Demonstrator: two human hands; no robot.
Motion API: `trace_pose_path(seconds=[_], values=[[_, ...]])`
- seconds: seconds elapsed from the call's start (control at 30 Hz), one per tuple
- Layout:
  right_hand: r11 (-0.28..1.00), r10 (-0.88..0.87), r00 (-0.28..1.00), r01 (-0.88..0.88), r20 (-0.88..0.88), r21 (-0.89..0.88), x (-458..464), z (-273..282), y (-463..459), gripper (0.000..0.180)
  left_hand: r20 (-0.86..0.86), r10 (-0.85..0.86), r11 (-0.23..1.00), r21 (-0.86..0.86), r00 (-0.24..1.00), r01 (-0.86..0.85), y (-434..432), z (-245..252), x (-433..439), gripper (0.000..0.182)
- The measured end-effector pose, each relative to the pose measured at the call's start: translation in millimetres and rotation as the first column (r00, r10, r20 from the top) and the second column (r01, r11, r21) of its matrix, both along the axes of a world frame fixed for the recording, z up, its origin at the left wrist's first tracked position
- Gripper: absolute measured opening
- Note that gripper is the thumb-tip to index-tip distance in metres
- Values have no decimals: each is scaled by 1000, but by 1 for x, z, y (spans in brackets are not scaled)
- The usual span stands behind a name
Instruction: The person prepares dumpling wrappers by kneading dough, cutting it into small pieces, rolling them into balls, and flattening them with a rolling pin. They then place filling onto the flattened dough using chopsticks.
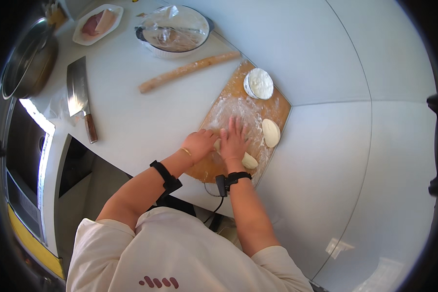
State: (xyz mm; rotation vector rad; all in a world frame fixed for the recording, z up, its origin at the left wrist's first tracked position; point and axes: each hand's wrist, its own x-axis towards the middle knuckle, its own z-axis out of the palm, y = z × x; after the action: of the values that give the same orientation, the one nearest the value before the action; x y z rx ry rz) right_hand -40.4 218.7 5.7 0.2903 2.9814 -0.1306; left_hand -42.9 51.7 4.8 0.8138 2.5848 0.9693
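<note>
Over a floured wooden board (211, 166), my right hand (234, 142) lies palm down with its fingers spread. A piece of dough (217, 145) shows between my two hands, mostly hidden by them. My left hand (201, 143) has bent fingers at the left side of that dough; whether they grip it is hidden. Right beside my right wrist is another piece of pale dough (249, 161). Farther right, an oval dough piece (271, 133) rests near the board's edge. A small bowl of flour (260, 84) stands at the board's far end.
A floured rolling pin (189, 70) lies left of the board. Beyond it stands a plastic-covered pot (175, 31). To the left are a cleaver (78, 89), a tray of raw meat (98, 25) and a metal pan (31, 62). A white wall (325, 146) borders the board's right side.
</note>
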Motion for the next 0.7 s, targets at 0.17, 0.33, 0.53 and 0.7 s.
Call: trace_pose_path(seconds=[0.17, 0.33, 0.53, 0.7], values=[[972, -202, 976, 190, -82, -137, -43, -4, 25, 60, 181, 7, 997, -81, 983, 8, 14, 7, -29, 31], [970, -241, 970, 241, -18, -3, -2, 2, -1, 60, 29, 10, 998, -66, 1000, -8, 4, 1, -7, 28], [976, 176, 919, -209, -353, -57, 107, -2, -47, 57, -296, -71, 996, -71, 953, 52, -45, -4, 34, 27], [979, 13, 936, -84, -351, -186, 160, -7, -62, 57, -513, -101, 986, 62, 852, 154, -40, 10, 61, 40]])
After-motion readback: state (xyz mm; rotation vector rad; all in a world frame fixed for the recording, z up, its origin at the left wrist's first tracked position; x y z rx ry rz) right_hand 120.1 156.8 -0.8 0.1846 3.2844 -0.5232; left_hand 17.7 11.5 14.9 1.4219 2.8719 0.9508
